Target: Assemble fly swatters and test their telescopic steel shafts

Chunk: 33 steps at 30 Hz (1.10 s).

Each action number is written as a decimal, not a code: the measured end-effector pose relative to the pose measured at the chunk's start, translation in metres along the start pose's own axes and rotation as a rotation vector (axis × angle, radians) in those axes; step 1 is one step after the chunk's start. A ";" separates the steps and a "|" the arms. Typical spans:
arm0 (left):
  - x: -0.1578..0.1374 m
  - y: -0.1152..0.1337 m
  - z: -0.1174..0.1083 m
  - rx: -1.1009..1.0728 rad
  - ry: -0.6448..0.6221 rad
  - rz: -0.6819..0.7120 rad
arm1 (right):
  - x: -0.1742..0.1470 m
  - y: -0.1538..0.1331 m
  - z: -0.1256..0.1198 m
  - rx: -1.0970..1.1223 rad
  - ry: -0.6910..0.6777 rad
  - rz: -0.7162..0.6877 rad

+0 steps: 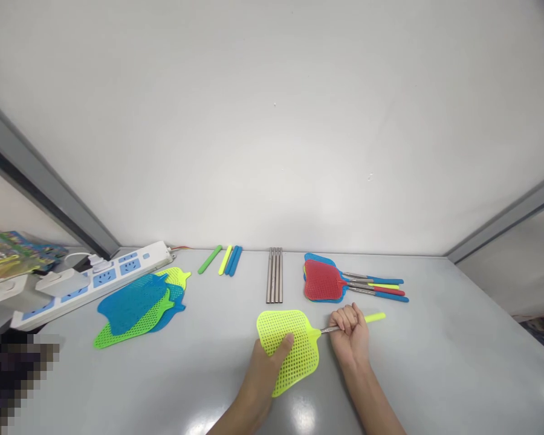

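A yellow fly swatter (301, 347) is held low over the grey table, its mesh head to the left and its handle to the right. My left hand (265, 368) grips the head by its left edge, thumb flat on top of the mesh. Around the metal rod, close to the yellow grip, my right hand (350, 332) is closed, palm side up. Just beyond it lies a stack of whole fly swatters (325, 281), a red one on top, with their handles pointing right. Several bare metal rods (274, 275) rest side by side behind the yellow head.
Loose coloured grips (229, 261) lie near the back wall. To the left are loose swatter heads (138, 302) in blue, green and yellow, overlapping. A white power strip (140, 261) with plugged-in adapters runs along the left side. Shiny packaging (9, 254) sits at the far left.
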<state>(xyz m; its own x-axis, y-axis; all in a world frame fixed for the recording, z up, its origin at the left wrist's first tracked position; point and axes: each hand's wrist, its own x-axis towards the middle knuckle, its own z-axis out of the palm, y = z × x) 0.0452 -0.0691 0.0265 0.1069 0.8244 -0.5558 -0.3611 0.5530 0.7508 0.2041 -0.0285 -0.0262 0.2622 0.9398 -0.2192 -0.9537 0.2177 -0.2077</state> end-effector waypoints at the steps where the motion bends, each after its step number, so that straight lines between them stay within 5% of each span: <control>1: 0.000 -0.001 0.000 0.001 0.011 0.004 | 0.000 0.000 0.000 0.004 -0.003 0.000; 24: 0.002 0.001 -0.001 -0.017 -0.021 -0.011 | -0.003 0.001 0.005 -0.103 -0.051 0.017; 33: 0.000 -0.007 0.004 -0.118 -0.211 -0.094 | 0.003 -0.029 0.019 -0.129 -0.114 0.080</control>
<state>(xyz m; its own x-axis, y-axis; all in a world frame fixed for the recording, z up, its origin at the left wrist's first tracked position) 0.0511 -0.0727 0.0231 0.3316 0.7837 -0.5253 -0.4450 0.6209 0.6454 0.2296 -0.0270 -0.0024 0.1612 0.9780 -0.1324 -0.9420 0.1124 -0.3162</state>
